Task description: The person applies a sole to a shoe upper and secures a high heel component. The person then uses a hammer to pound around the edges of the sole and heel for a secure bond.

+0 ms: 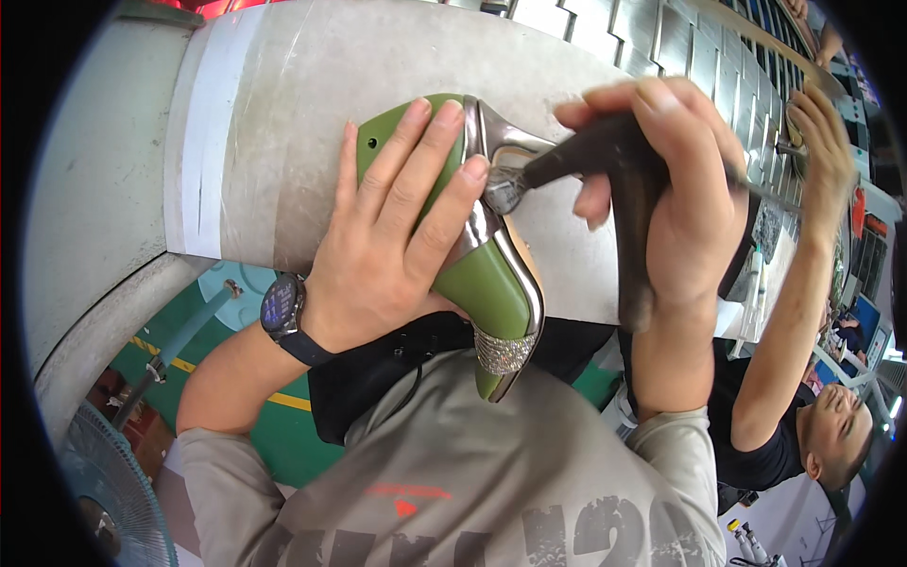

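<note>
A high-heeled shoe lies on its side on a green last [496, 293], toe pointing toward me. Pewter-coloured metallic straps [477, 231] cross it, and a glittering stone-set band [504, 352] wraps near the toe. My left hand [392, 222] grips the shoe from the left, fingers laid over its back part; the thumb is mostly hidden. My right hand [694, 180] is closed around a dark hammer [590, 156], blurred by motion. Its worn metal face meets the shoe's middle, just beside my left fingertips and below the metallic heel [510, 132].
Beneath the shoe is a pale, worn worktop [312, 71] with a white strip at its left. A metal slat conveyor [642, 38] runs behind at right. A co-worker's arm [803, 255] reaches over it. A fan [113, 482] stands at lower left.
</note>
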`<act>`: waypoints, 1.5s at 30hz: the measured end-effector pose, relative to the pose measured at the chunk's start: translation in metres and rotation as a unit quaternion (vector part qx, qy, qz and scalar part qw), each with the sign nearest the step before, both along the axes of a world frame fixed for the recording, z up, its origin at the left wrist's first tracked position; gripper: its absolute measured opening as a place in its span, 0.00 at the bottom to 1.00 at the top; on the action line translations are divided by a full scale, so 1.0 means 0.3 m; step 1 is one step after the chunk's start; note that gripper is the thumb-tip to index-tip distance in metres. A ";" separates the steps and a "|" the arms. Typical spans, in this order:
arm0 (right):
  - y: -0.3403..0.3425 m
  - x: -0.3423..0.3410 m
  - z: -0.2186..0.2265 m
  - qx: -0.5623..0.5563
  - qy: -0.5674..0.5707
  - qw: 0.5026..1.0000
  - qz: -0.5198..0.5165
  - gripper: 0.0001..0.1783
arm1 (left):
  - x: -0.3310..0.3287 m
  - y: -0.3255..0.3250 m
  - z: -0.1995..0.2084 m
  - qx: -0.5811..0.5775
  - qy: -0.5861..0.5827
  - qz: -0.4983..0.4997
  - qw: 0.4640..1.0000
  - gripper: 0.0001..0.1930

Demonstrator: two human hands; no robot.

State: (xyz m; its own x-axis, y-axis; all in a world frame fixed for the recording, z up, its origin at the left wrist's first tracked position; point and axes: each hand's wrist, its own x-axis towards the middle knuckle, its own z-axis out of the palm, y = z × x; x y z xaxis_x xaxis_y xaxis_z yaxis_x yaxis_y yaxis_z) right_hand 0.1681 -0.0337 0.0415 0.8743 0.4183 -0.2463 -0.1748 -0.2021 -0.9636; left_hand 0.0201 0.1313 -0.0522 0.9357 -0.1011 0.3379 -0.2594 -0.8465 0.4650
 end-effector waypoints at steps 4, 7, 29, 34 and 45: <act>-0.003 0.066 -0.039 0.021 0.029 0.998 0.053 0.20 | 0.003 0.023 -0.048 0.025 -0.055 0.001 0.998 0.56; -0.068 0.055 -0.077 0.079 0.099 0.991 0.052 0.18 | -0.004 0.017 -0.029 -0.007 -0.025 0.013 1.000 0.59; -0.314 -0.219 -0.100 0.101 0.022 0.991 -0.084 0.14 | 0.047 -0.048 0.118 0.096 0.000 -0.179 0.979 0.59; -0.411 -0.307 0.011 0.092 -0.238 0.954 -0.156 0.23 | 0.047 -0.042 0.070 0.082 -0.061 -0.155 0.983 0.50; -0.287 -0.268 0.023 0.084 -0.193 0.975 -0.071 0.21 | 0.040 -0.034 0.056 0.088 -0.063 -0.149 0.983 0.50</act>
State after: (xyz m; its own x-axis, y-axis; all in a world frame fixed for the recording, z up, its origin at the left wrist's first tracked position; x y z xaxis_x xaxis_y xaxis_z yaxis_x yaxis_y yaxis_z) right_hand 0.0877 -0.1197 0.0483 0.9403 0.2920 0.1751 0.1936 -0.0352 -0.9805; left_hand 0.0322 0.1213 -0.0354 0.8078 -0.4314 0.4016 -0.5537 -0.7891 0.2661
